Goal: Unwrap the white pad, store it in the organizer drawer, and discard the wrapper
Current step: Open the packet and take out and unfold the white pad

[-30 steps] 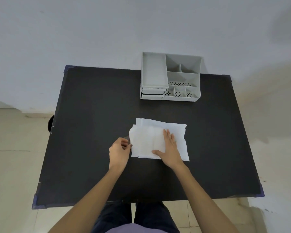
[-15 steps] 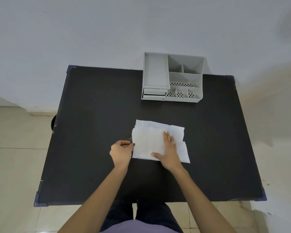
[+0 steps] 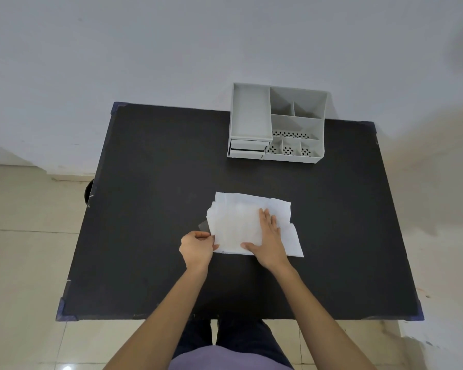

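Under the flat right hand [image 3: 268,243] lies the white pad [image 3: 235,225] on its opened wrapper [image 3: 292,236]; the left hand [image 3: 197,248] pinches its edge, perhaps a backing strip. Unwrapping continues; next, peel steadily toward the left.

Two hands [image 3: 198,248] [image 3: 267,244]; one pad [image 3: 235,225]; one wrapper [image 3: 292,241]; one organizer [image 3: 277,122]; one table [image 3: 158,182].

Black desk [image 3: 150,198]: white pad [image 3: 235,225] on opened wrapper [image 3: 292,236], centre. Right hand [image 3: 267,241] flat on pad; left hand [image 3: 197,247] pinching its left edge. Grey organizer [image 3: 300,124] at far edge, drawers closed.
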